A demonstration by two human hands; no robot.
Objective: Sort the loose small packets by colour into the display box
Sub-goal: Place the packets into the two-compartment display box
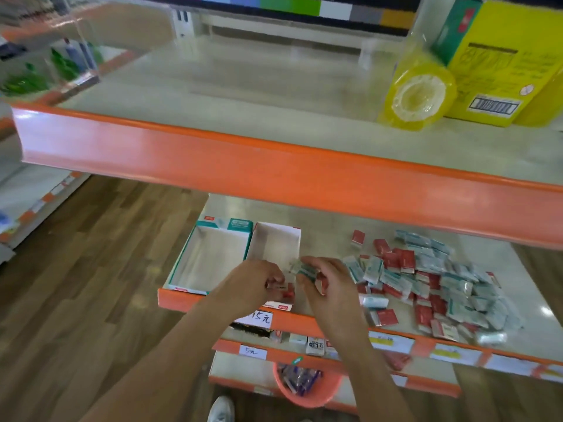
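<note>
Hands close together over front of display box (pixel 213 260): our left hand (pixel 256 281) pinches red packets (pixel 288 292), right hand (pixel 326 281) grips teal packets (pixel 304 269), splitting colours before dropping. Both compartments look bare. Mixed pile (pixel 432 281) waits right on shelf (pixel 335 236), within reach.

Yellow carton (pixel 499 71) beside yellow roll (pixel 417 95), upper shelf (pixel 213 86); pink basket (pixel 307 388) below.
</note>
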